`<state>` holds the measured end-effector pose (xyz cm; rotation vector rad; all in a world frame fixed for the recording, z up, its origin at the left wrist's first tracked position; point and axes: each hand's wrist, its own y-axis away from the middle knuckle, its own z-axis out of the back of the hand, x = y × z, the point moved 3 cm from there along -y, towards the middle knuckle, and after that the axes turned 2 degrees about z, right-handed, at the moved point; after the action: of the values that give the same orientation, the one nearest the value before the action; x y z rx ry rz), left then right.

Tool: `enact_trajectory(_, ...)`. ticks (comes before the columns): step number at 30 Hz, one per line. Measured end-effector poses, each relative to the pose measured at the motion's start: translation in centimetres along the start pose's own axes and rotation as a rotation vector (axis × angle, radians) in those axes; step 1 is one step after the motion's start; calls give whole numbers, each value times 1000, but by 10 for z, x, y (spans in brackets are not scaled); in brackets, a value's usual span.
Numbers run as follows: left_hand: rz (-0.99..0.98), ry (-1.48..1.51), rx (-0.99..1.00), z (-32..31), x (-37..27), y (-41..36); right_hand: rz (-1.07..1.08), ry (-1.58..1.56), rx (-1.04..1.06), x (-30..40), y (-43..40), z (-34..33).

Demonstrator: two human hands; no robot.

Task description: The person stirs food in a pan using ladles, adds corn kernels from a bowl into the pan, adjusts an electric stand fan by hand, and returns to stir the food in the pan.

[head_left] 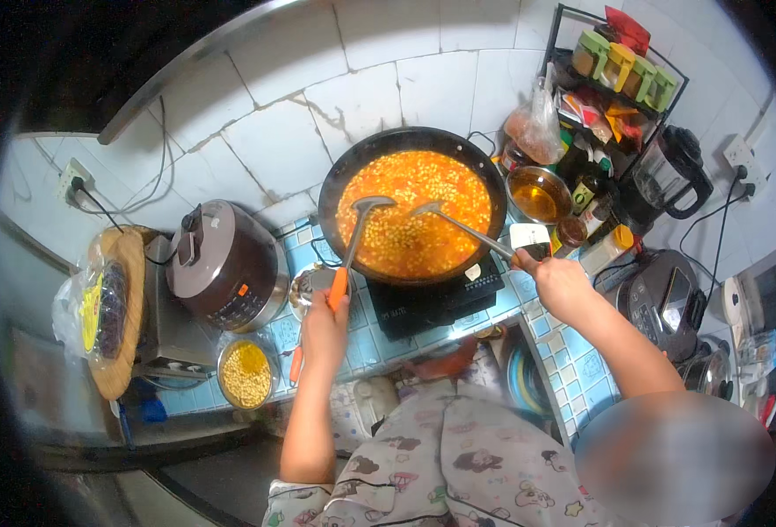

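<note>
A large dark wok [335,197] stands on a black induction cooktop [404,316], holding an orange-red stew [421,171] full of pale beans or kernels. My left hand [325,323] grips the orange handle of a metal spatula or ladle [359,230], whose head rests at the stew's left. From the right, my right hand [552,280] is closed around the handle of a second metal utensil [470,232]; its head dips into the middle of the stew. Which kind of head each has is partly hidden by the food. Below my left hand shows another orange handle end [296,363].
A multicooker [226,270] and a bowl of pale kernels [246,375] stand left. Right of the wok are a metal bowl of amber liquid [539,195], bottles [589,188], a spice rack [677,99], a blender [671,168] and a second cooker [654,303]. The tiled wall rises behind.
</note>
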<state>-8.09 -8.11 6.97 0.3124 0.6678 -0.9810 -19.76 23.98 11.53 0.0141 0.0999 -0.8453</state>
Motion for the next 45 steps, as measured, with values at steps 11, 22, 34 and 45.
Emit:
enact_trajectory(11,203,449,42,-11,72,-16,282,417,-93,-37,-11,155)
enact_trajectory(22,438,962,107,4,43,-5,739,423,-240,32,-39,152)
enact_trajectory(34,421,1084,51,-13,26,-2,212,540,-245,72,-87,2)
enact_trajectory(45,227,508,-60,-37,37,-8,-113,-200,59,-48,1,9)
